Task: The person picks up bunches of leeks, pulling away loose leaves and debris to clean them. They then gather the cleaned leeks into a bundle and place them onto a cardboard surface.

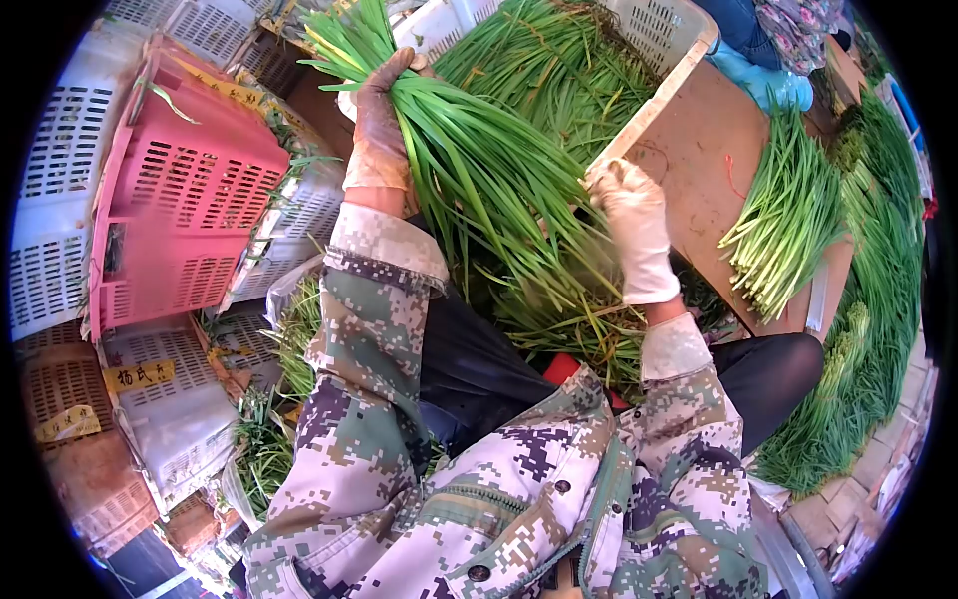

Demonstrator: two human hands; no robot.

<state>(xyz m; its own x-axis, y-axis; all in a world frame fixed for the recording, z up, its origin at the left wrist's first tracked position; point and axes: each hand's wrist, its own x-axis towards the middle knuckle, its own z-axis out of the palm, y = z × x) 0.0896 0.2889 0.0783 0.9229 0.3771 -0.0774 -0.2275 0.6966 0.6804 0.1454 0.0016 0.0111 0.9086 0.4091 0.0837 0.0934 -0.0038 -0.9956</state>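
Observation:
A large bunch of long green leafy stalks (489, 165) slants across the upper middle. Wrapped round its upper left end is my left hand (384, 125), in a stained glove. Near the lower right edge of the bunch, my right hand (631, 225), in a pale glove, has its fingers curled together; whatever is between them is too small to make out. Loose leaves (589, 324) hang and lie below the bunch, over the lap. Behind the bunch, a white crate (649, 115) holds more green stalks.
A brown board (699, 140) at the right carries a neat bundle of stalks (788, 215). Long green piles (878, 299) line the far right. Pink (190, 190) and white crates (65, 200) stand at the left. Another person's blue-clad leg (733, 30) shows at the top right.

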